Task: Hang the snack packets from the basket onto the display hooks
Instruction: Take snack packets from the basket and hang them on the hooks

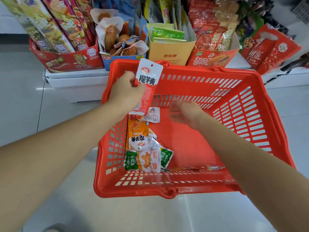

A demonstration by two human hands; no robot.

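Note:
A red plastic basket (pixel 237 114) sits on the pale floor in front of me. My left hand (pixel 125 92) grips a red-and-white snack packet (pixel 148 77) upright over the basket's far left corner, its hang hole at the top. My right hand (pixel 184 111), blurred, hovers inside the basket with loosely curled fingers and holds nothing. On the basket's left floor lie an orange packet (pixel 138 131), a green-and-white packet (pixel 142 162) and a red-and-white packet (pixel 150 114). A thin stick snack (pixel 200 168) lies by the near wall. No display hooks are in view.
Behind the basket a low white shelf (pixel 76 79) carries open display boxes: a red box (pixel 66 61) of long packets, a blue box (pixel 123 57) of wrapped round snacks, a yellow box (pixel 170 51) with green packets, and red packets (pixel 267 49) at the right.

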